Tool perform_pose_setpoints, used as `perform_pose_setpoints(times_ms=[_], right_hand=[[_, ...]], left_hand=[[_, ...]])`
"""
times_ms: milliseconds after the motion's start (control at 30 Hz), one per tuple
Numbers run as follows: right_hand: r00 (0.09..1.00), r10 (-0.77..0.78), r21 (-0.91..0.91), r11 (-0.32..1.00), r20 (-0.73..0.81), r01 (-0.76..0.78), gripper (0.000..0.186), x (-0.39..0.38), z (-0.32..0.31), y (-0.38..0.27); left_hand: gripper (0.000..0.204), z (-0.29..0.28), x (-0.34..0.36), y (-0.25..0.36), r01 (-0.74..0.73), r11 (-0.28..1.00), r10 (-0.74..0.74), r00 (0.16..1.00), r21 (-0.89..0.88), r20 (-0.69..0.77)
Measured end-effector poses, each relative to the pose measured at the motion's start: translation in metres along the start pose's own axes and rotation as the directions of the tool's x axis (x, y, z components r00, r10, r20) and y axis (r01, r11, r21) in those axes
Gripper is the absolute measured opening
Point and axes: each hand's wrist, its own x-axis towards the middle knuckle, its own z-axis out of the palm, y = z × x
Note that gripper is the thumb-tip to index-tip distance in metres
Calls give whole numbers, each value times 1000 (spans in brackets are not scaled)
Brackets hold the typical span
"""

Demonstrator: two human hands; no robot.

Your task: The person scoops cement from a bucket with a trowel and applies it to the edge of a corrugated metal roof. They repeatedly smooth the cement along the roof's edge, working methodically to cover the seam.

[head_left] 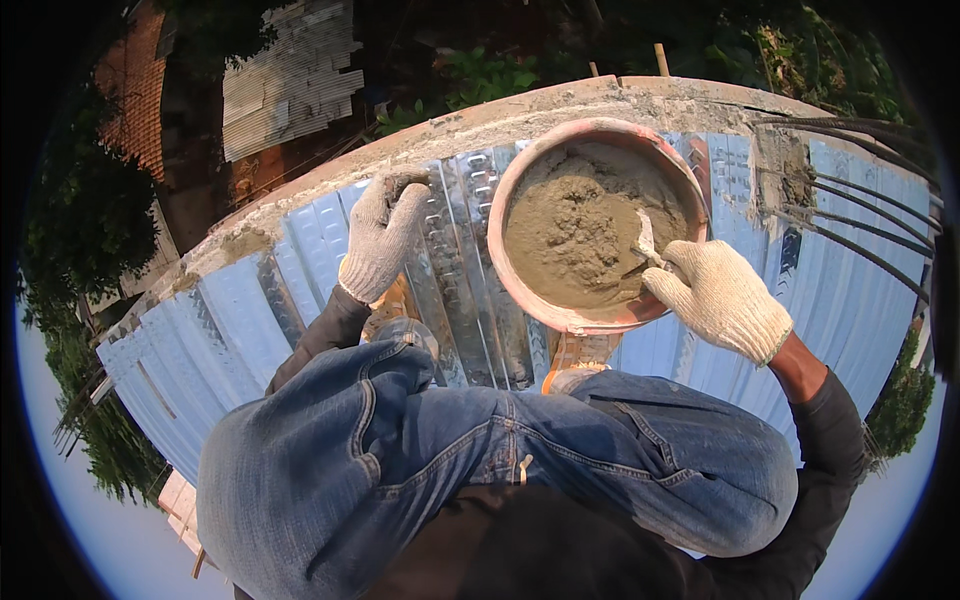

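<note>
Nearest, below the tub, are the denim-clad knees [285, 470], with the tan shoes [580, 350] between them and the tub on ribbed metal sheeting [235, 310]. The round tub [497, 235] sits just beyond the shoes, well filled with wet grey-brown mortar [570, 220]. It looks heavy and likely to slop if tipped; the rim, gripped at opposite sides, seems the sound hold, though smears may make it slick. At the tub's right edge, the gloved right hand [725, 300] curls around a small trowel [645, 235] coated in mortar. That tool should be light and stiff, best held by its handle, while the mortar drags softly. Left of the tub, the gloved left hand [380, 235] bends its fingers by the concrete ledge [560, 100]; whether it pinches anything I cannot tell. Right of the tub, dark rods [850, 124] jut out; far beyond lies a corrugated roof [290, 85].
</note>
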Motion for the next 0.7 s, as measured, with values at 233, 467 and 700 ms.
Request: perform_pose_setpoints(times_ms=[233,467,700], right_hand=[[985,170,45,984,10,-170,43,-40,-3,26],[988,148,84,986,-54,-143,38,-55,-31,29],[991,-61,8,998,-117,62,34,-1,-79,-21]], left_hand=[[29,-105,-10,-74,-97,980,178,812,172,-556],[30,-158,-38,-129,5,958,195,720,286,-666],[35,-159,-36,-148,-22,848,377,728,530,-573]])
